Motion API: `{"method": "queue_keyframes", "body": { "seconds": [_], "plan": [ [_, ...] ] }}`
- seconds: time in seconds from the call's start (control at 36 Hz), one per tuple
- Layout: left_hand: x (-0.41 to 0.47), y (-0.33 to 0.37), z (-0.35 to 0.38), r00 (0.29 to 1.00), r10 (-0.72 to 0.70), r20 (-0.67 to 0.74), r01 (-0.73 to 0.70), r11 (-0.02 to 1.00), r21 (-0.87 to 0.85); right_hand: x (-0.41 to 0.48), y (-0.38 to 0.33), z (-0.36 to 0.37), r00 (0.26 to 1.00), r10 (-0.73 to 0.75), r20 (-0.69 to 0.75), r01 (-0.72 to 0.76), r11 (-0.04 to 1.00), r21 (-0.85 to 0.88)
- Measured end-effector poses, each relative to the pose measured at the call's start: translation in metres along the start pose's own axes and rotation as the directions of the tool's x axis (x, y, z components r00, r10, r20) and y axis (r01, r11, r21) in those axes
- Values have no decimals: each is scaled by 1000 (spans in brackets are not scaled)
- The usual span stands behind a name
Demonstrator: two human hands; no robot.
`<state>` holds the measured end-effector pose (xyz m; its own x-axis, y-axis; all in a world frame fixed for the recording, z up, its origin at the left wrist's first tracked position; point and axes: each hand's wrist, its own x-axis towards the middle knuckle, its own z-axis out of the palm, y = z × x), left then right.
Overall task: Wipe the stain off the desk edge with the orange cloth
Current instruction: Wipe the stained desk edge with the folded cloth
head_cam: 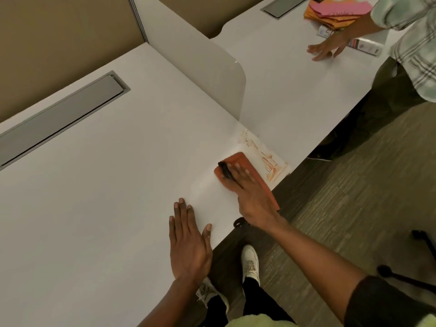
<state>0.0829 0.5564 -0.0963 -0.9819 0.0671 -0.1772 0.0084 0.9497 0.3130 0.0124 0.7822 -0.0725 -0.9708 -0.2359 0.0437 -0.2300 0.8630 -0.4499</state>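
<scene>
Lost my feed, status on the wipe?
Right hand flat on orange cloth. Left hand braced on desk. Stain remains beside cloth. Path clear.

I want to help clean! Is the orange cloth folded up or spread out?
Folded: the orange cloth is a neat rectangular pad under the right hand.

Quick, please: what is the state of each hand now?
Left hand: open, flat on the desk, holding nothing.
Right hand: open, pressing the orange cloth.

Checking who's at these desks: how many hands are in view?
3: left hand flat near the desk edge, right hand pressing the orange cloth, another person's hand on the far desk.
</scene>
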Motion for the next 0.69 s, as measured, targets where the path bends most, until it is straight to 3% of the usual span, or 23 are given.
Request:
{"method": "queue_keyframes", "body": {
  "seconds": [0.17,0.5,0.69],
  "plan": [
    [0,2,0,1000,0,-25,0,1000,5,57,33,-20,997,77,10,-75,993,-87],
    [1,-5,12,996,-11,-94,13,1000,21,3,-31,10,993,5,116,-1,1000,-31],
    [-1,2,5,997,-43,-65,45,999,23,105,4,-12,964,260,-52,-265,951,-157]
  ]
}}
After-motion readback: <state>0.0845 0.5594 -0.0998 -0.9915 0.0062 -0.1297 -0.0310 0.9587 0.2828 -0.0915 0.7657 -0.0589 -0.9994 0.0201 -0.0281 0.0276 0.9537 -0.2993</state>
